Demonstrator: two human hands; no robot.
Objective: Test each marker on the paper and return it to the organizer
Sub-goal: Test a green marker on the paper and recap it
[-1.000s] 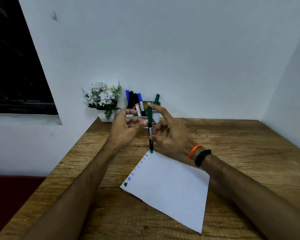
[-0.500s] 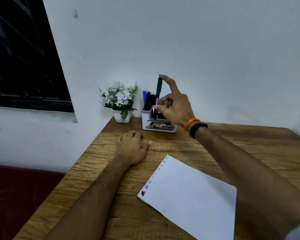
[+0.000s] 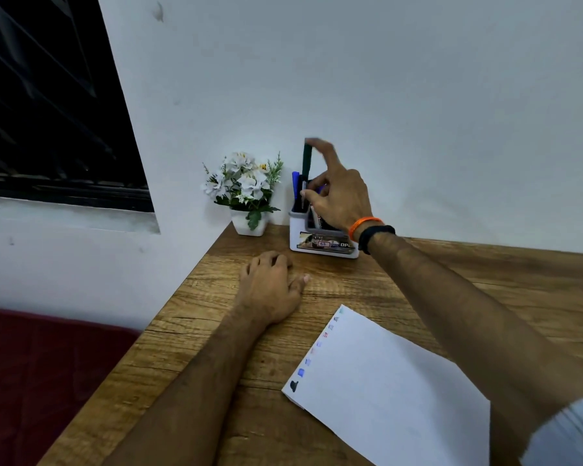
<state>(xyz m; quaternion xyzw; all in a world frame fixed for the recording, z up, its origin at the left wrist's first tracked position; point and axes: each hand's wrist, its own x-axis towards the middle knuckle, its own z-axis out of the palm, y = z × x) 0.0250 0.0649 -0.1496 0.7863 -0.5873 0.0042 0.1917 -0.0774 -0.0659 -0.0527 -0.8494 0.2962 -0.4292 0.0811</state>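
While my left hand [image 3: 270, 290] rests loosely curled, holding nothing, on the counter [image 3: 451, 280], my right hand [image 3: 339, 196] pinches the green marker [image 3: 306, 163], lowering it into the organizer [image 3: 297, 230]; the paper [image 3: 384, 391] shows many swatches, so I judge testing nearly done.

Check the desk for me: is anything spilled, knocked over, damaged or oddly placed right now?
Nothing stands out. The paper lies flat, angled on the table, with test marks along one edge. The organizer and flower pot stand upright. The right hand holds the green marker upright at the organizer; the left hand rests on the table.
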